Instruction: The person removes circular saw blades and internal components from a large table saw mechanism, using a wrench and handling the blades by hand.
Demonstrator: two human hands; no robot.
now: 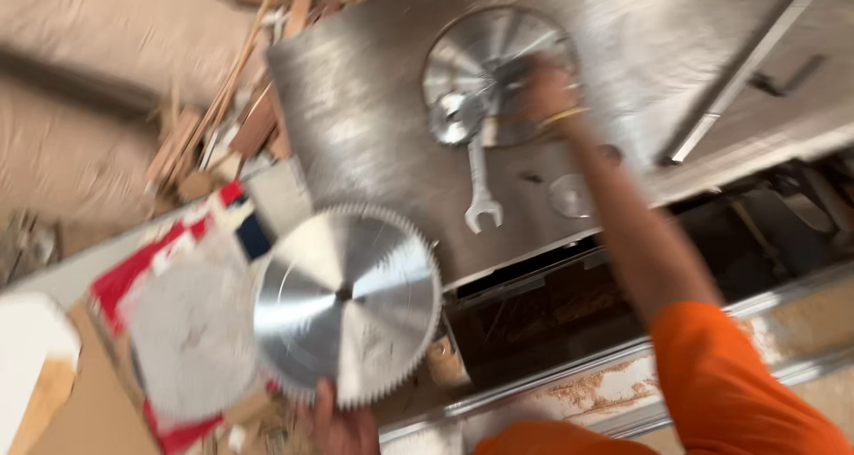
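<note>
Overhead, the left hand is pinching a loose toothed saw blade at its six o'clock rim; the right hand is pressing the mounted blade at one o'clock, fingers blurred, wrench between

Toothed saw blade above left hand: bright polished metal, glossy, smooth face. Second saw blade under right hand: same shiny metal. Worktop beneath it: brushed steel, dull sheen, fine scratch grain. Wrench below right hand: bare metal, satin. Sleeve: orange cloth, matt. Scraps left of worktop: rough wood. Packaging left of left hand: printed card.
</note>
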